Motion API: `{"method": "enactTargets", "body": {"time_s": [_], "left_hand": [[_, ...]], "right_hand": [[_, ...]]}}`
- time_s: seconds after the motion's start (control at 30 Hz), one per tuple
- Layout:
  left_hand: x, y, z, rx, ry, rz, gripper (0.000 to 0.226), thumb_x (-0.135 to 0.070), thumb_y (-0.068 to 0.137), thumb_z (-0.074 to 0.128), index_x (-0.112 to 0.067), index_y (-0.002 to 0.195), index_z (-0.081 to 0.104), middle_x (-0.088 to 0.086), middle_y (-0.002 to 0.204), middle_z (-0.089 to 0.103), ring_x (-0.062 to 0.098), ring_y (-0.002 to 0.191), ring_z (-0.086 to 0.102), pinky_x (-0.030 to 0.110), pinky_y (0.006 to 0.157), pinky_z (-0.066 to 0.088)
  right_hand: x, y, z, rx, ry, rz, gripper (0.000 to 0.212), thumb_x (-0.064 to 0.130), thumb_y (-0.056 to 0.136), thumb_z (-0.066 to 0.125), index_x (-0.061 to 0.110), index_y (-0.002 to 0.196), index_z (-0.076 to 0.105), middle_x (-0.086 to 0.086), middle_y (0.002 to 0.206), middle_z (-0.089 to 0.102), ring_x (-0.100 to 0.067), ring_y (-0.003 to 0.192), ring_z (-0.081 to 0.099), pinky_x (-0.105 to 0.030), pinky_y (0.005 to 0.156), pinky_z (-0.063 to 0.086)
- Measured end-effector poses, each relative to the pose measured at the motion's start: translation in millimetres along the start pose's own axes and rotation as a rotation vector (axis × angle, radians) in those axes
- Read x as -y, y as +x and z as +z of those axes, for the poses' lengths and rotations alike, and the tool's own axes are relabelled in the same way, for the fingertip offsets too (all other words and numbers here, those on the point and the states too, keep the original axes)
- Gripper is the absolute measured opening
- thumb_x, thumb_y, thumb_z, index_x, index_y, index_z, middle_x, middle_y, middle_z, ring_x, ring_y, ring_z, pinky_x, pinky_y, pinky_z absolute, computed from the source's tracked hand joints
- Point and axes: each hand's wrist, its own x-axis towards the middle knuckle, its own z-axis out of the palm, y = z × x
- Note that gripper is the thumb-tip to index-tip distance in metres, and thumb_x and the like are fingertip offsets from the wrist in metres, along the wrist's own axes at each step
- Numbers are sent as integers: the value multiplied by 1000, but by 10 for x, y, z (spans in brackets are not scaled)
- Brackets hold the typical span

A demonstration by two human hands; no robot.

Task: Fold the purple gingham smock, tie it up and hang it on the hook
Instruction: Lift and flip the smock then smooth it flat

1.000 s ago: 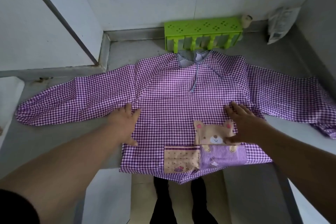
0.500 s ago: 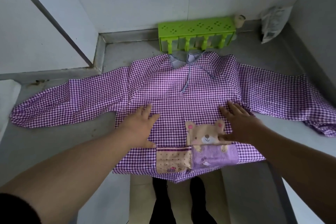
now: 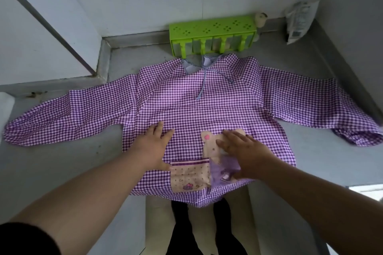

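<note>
The purple gingham smock point(image 3: 186, 101) is laid flat, front up, on the grey counter point(image 3: 62, 161), with both sleeves spread out to the sides. The hem is seen to overhang the near counter edge slightly. The neck opening points toward the back wall, just in front of the green hook rack point(image 3: 213, 36), and a thin drawstring point(image 3: 204, 80) is seen trailing down from the neck over the chest.

The left hand point(image 3: 154, 147) is pressed palm-down on the lower left part of the smock body, fingers spread; its grip is released, nothing being clasped. The right hand point(image 3: 242, 151) is laid flat over the bear patch point(image 3: 210, 145) and the purple pocket point(image 3: 222, 174), fingers extended; its grip is likewise released, with no fabric pinched. A beige pocket point(image 3: 189, 176) is seen exposed between the two hands.

The right sleeve cuff is bunched near the right wall. A white packet point(image 3: 299, 20) is propped in the far right corner, well apart from the smock. A small pale object beside the rack cannot be identified.
</note>
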Motion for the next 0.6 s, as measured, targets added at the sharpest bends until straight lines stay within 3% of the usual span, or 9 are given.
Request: {"method": "enactTargets", "body": {"time_s": [0.1,0.2,0.3,0.43,0.5,0.6], "left_hand": [[204,-171,176,-40,-109,-134,131,-89,76,59,-18,166,-5,12,175,-7,35,160,11,54,126,27],[393,-295,429,-103,-451,-423,125,-84,79,61,-12,164,7,13,171,15,35,151,34,52,119,39],[519,-380,589,-94,-788,-666,115,-76,83,64,-3,161,21,17,165,34,37,144,46,50,115,43],[543,-433,615,27,-1159,-638,79,-53,87,75,-7,147,53,12,152,55,36,132,57,50,115,44],[563,-489,610,69,-1247,-600,76,-50,84,78,-8,144,56,13,149,58,35,130,59,54,113,45],[540,-551,562,38,-1384,-543,61,-44,96,67,-13,147,55,11,149,59,35,132,58,53,114,44]], "right_hand": [[-119,45,4,1,-16,-22,118,87,73,54,39,161,-7,3,170,-19,-22,158,-9,-49,127,15],[-195,154,30,29,-23,-23,121,93,63,40,39,161,-6,2,171,-17,-26,158,-7,-55,124,24],[-258,259,88,34,9,-26,123,94,60,38,37,161,-3,3,172,-12,-23,158,-6,-56,121,30],[-302,350,142,54,-19,-24,122,95,60,32,35,162,0,3,172,-4,-23,159,-5,-53,122,29],[-264,353,101,54,-17,-12,123,97,59,32,37,161,-1,3,172,-5,-23,159,-4,-54,121,30],[-204,330,-7,77,-27,-9,122,96,65,42,35,162,-2,1,172,-10,-25,158,-4,-53,123,27]]}}
